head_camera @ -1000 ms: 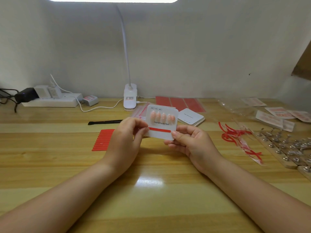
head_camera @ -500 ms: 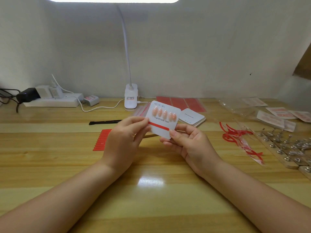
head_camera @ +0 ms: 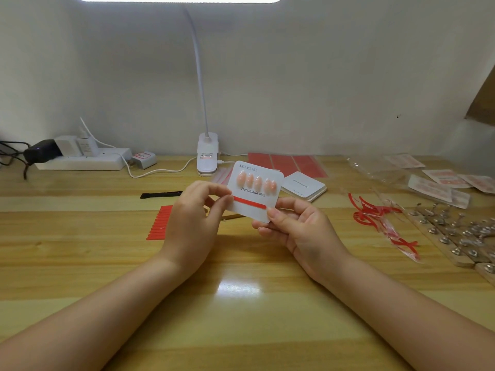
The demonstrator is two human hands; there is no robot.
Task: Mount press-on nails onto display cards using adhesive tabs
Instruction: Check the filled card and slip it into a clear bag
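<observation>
I hold a white display card (head_camera: 276,183) up over the wooden table (head_camera: 241,317), tilted clockwise. Several pink press-on nails (head_camera: 256,181) sit in a row across its upper half, above the print "Handmade Nail". A red adhesive strip (head_camera: 249,202) runs across its lower half. My left hand (head_camera: 192,223) pinches the left end of that strip at the card's left edge. My right hand (head_camera: 297,226) grips the card's lower right corner, thumb on the front, fingers behind.
Red strips (head_camera: 160,223) lie in a row left of my hands, with a black tool (head_camera: 160,194) behind them. A stack of blank cards (head_camera: 304,186), red adhesive sheets (head_camera: 286,163) and a clip lamp (head_camera: 207,153) stand behind. Peeled red backings (head_camera: 375,212), nail stands (head_camera: 460,234) and packets (head_camera: 439,187) fill the right.
The card has tilted further clockwise and risen slightly. My left fingers have shifted to the left end of the red strip. My right hand keeps its hold on the lower right corner.
</observation>
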